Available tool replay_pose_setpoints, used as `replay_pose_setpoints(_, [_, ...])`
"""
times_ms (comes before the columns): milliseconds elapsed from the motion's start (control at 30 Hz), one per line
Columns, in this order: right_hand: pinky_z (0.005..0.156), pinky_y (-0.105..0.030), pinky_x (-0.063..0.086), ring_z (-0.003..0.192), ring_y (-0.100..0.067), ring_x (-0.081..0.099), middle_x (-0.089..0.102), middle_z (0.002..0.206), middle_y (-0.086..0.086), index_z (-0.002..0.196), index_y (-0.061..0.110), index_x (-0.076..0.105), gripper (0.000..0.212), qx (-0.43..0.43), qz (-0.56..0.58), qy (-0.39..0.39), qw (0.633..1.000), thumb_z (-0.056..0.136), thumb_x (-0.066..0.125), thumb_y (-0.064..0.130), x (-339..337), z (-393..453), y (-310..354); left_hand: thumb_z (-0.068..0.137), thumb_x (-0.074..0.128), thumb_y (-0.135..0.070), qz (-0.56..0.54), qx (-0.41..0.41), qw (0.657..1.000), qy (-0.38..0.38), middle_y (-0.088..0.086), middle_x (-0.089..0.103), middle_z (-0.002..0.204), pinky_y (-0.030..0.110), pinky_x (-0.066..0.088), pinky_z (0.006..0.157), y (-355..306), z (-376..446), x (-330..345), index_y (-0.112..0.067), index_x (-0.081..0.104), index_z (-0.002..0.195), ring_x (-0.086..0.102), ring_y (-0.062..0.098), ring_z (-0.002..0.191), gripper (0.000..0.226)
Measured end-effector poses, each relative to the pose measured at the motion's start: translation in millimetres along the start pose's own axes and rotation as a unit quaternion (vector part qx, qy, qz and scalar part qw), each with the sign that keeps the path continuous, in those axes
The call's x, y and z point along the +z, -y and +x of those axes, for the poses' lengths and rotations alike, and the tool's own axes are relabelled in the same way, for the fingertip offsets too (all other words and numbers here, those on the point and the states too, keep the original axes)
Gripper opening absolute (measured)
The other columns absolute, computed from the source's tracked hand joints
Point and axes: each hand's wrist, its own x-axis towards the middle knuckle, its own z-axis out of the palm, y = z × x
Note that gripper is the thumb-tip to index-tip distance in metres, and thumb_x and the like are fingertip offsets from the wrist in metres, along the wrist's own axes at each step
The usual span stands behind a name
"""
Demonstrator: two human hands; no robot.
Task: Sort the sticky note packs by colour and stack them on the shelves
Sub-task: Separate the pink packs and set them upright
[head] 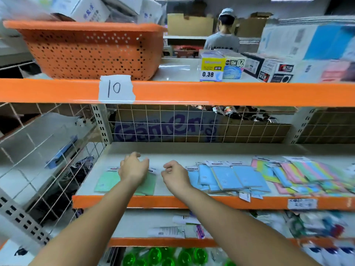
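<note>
Green sticky note packs (106, 182) lie at the left of the middle shelf (172, 201). My left hand (133, 168) hovers over or rests on them, fingers loosely curled; whether it grips a pack I cannot tell. My right hand (175, 174) hangs beside them over bare shelf, fingers loosely curled, holding nothing I can see. Blue packs (230, 178) lie in an overlapping pile just right of that hand. Multicolour striped packs (307, 172) are spread at the far right.
An orange perforated basket (90, 52) sits on the upper shelf above a paper label marked 10 (116, 89). Small boxes (212, 69) stand to its right. A wire grid (192, 123) backs the middle shelf. A person (223, 35) stands beyond. Tubes (172, 230) lie on the lower shelf.
</note>
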Motion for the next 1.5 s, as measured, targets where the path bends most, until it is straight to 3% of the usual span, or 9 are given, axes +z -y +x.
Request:
replay_pose_setpoints(167, [0.076,-0.032,0.051,0.085,-0.021,0.059,0.058,0.093,0.005,0.109,0.017,0.062,0.023,-0.010,0.037,-0.048,0.998,0.090,0.050,0.013,-45,-11,-6,0.087,0.054,-0.032,-0.035,0.050,0.998,0.035,0.007,0.060,0.125,0.041,0.042,0.099,-49,-34,27,-0.017,0.060,0.118,0.052,0.030,0.116,0.035])
replay_pose_setpoints(400, [0.072,-0.027,0.046,0.093,-0.026,0.066,0.060,0.091,0.002,0.105,0.019,0.061,0.020,-0.035,0.033,-0.093,0.995,0.091,0.048,0.012,-138,-33,-45,0.088,0.052,-0.027,-0.073,0.100,0.990,0.071,0.001,0.067,0.097,0.031,0.046,0.081,-128,-99,75,-0.019,0.063,0.092,0.059,0.025,0.095,0.014])
replay_pose_setpoints(600, [0.079,-0.032,0.050,0.093,-0.027,0.066,0.059,0.090,0.003,0.107,0.016,0.062,0.021,-0.015,0.020,-0.132,0.991,0.091,0.050,0.011,-229,-56,-97,0.089,0.052,-0.025,-0.111,0.143,0.976,0.125,0.004,0.062,0.079,0.034,0.049,0.071,-195,-169,127,-0.016,0.061,0.090,0.056,0.025,0.073,0.014])
replay_pose_setpoints(733, [0.083,-0.031,0.049,0.097,-0.025,0.063,0.059,0.092,0.003,0.107,0.016,0.063,0.022,0.009,0.015,-0.159,0.987,0.091,0.051,0.010,-289,-71,-135,0.090,0.053,-0.026,-0.096,0.170,0.970,0.145,0.003,0.062,0.084,0.027,0.038,0.070,-236,-214,164,-0.015,0.060,0.087,0.058,0.027,0.088,0.013])
replay_pose_setpoints(833, [0.072,-0.022,0.039,0.092,-0.020,0.059,0.066,0.099,-0.002,0.108,0.014,0.064,0.022,0.014,0.004,-0.182,0.983,0.090,0.052,0.009,-332,-83,-162,0.090,0.054,-0.024,-0.112,0.170,0.965,0.164,0.011,0.067,0.090,0.029,0.040,0.073,-267,-247,193,-0.013,0.063,0.089,0.060,0.029,0.094,0.014])
replay_pose_setpoints(1000, [0.082,-0.023,0.040,0.106,-0.021,0.059,0.068,0.109,-0.006,0.108,0.011,0.065,0.023,0.028,-0.012,-0.223,0.974,0.090,0.051,0.006,-405,-103,-207,0.088,0.054,-0.020,-0.130,0.201,0.949,0.203,0.010,0.063,0.080,0.030,0.040,0.070,-323,-298,241,-0.017,0.054,0.069,0.060,0.029,0.087,0.019])
replay_pose_setpoints(1133, [0.071,-0.015,0.033,0.103,-0.024,0.060,0.068,0.108,-0.009,0.112,0.005,0.064,0.026,0.042,-0.012,-0.256,0.966,0.091,0.049,0.003,-458,-119,-241,0.088,0.054,-0.019,-0.120,0.233,0.934,0.243,0.007,0.061,0.076,0.028,0.038,0.068,-360,-335,279,-0.018,0.053,0.069,0.057,0.023,0.079,0.019])
replay_pose_setpoints(1400, [0.089,-0.041,0.053,0.097,-0.026,0.064,0.066,0.107,-0.007,0.106,0.012,0.063,0.020,0.106,0.013,-0.306,0.946,0.091,0.053,0.006,-543,-137,-302,0.088,0.054,-0.023,-0.120,0.256,0.910,0.304,0.014,0.069,0.092,0.029,0.046,0.073,-424,-384,347,-0.014,0.060,0.082,0.063,0.030,0.091,0.012])
replay_pose_setpoints(1500, [0.087,-0.040,0.054,0.093,-0.030,0.067,0.065,0.100,-0.004,0.096,0.019,0.060,0.015,0.125,0.010,-0.326,0.937,0.090,0.053,0.007,-575,-135,-324,0.087,0.054,-0.023,-0.116,0.274,0.895,0.332,0.013,0.069,0.093,0.029,0.044,0.073,-448,-398,373,-0.015,0.057,0.080,0.062,0.029,0.093,0.011])
